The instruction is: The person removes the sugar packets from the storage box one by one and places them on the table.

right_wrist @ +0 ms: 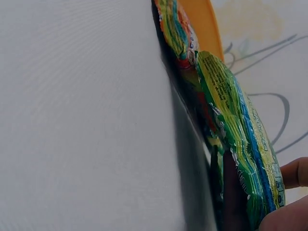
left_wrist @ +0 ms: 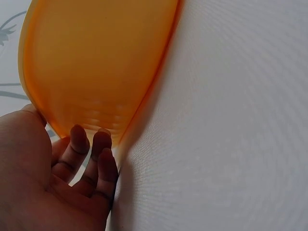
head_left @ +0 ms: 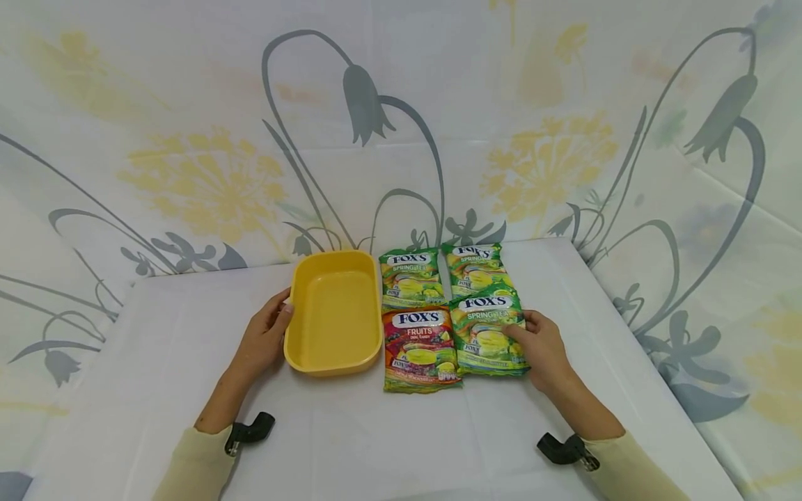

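Observation:
A yellow plastic tray (head_left: pixel 334 313) lies on the white table, and my left hand (head_left: pixel 266 335) holds its left side. In the left wrist view the thumb is at the rim of the tray (left_wrist: pixel 96 57) and the fingertips (left_wrist: pixel 79 137) are by its outer wall. My right hand (head_left: pixel 544 351) grips the right edge of a green Fox's Spring Tea candy bag (head_left: pixel 487 334), thumb on top. The right wrist view shows this bag (right_wrist: pixel 236 125) tilted, with fingers beneath it. Left of it lies a red Fox's Fruits candy bag (head_left: pixel 418 348).
Two more green candy bags lie behind, one at the left (head_left: pixel 410 278) and one at the right (head_left: pixel 475 268). The white table (head_left: pixel 401 438) meets a flower-patterned cloth (head_left: pixel 401 167) at its back and sides.

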`<state>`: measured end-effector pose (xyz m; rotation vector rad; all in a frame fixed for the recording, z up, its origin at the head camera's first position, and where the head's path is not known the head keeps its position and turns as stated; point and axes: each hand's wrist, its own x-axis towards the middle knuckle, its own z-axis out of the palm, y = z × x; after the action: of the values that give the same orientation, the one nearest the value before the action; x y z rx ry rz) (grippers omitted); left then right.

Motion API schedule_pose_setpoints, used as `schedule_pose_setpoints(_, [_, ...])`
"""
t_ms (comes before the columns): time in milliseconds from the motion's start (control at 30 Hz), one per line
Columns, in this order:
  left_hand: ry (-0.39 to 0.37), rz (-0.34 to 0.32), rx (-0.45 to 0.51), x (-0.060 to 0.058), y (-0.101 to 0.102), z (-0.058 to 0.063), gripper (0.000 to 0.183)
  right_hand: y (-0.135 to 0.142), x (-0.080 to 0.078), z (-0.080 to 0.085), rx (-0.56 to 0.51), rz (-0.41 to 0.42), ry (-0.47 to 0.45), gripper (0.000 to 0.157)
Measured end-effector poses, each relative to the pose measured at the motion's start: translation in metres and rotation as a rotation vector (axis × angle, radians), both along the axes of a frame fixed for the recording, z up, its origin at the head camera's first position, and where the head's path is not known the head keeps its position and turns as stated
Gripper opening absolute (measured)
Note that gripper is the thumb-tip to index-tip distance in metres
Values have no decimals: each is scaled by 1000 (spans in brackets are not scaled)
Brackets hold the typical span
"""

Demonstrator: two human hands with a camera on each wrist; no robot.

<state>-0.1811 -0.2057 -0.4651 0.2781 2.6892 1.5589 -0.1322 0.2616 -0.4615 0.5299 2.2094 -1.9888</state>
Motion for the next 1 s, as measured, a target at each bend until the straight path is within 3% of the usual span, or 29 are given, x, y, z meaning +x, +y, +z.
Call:
schedule_pose_setpoints(133, [5, -4, -7, 5, 3, 10, 48, 5, 2, -5, 6, 9, 9, 54])
schedule_pose_setpoints(367, [10, -1, -5, 4, 4, 11, 47, 11, 1, -14, 38, 3, 7, 51])
schedule_pose_setpoints(467, [13, -2, -5, 3, 3, 8, 47, 10, 1, -16, 41, 10, 3, 50])
schedule_pose_setpoints(600, [20, 3, 3, -6, -4, -10, 48, 9, 1, -16, 67, 17, 2, 50])
schedule_pose_setpoints(733, [22, 14, -1, -13, -11, -25, 50, 6, 2, -15, 187, 16, 2, 51])
schedule_pose_setpoints(900, [25, 11, 7, -14, -12, -29, 51, 4, 3, -11, 435, 24, 23, 54])
schedule_pose_setpoints(1000, [25, 9, 11, -14, -11, -28, 51, 5, 5, -10, 505, 47, 50, 59])
